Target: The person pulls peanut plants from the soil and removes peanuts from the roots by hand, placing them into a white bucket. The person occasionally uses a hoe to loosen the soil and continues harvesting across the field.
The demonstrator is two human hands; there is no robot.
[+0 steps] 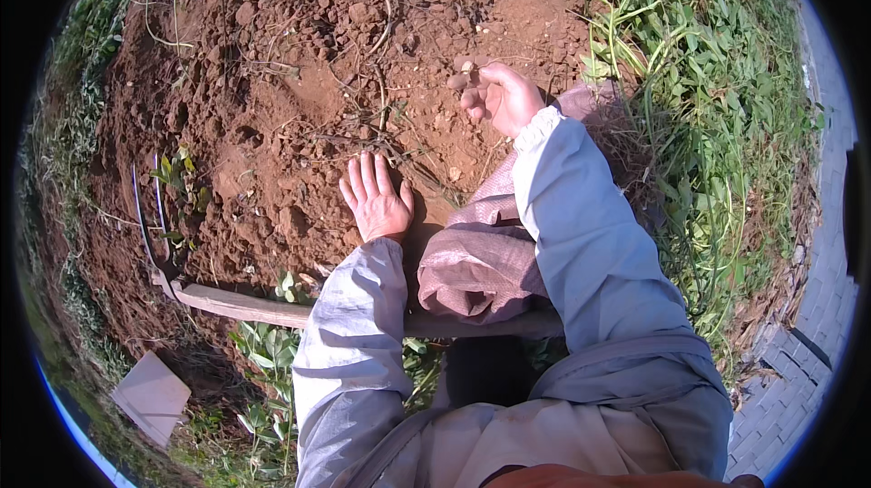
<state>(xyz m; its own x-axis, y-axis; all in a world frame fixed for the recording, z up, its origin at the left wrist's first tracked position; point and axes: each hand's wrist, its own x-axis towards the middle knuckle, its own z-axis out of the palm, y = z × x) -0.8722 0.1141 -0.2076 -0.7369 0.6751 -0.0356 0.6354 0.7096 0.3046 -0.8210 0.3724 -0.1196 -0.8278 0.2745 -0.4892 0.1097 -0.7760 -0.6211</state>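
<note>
My left hand (378,199) rests palm down over the reddish soil (292,86), its fingers a little apart and holding nothing. Up and to the right, my right hand (500,93) is turned palm up with curled fingers. A small pale thing (467,67) sits at its fingertips, too small to name; it looks pinched between thumb and fingers. Between my forearms lies a crumpled pinkish woven sack (483,257), part of it under my right sleeve. Dry stems and roots lie on the soil between the two hands.
A garden fork's metal tines (146,216) point away at the left; its wooden handle (245,306) runs under my left forearm. Pulled leafy plants (708,100) with roots are heaped at the right, beside grey paving (823,270). A pale square slab (153,398) lies at the lower left.
</note>
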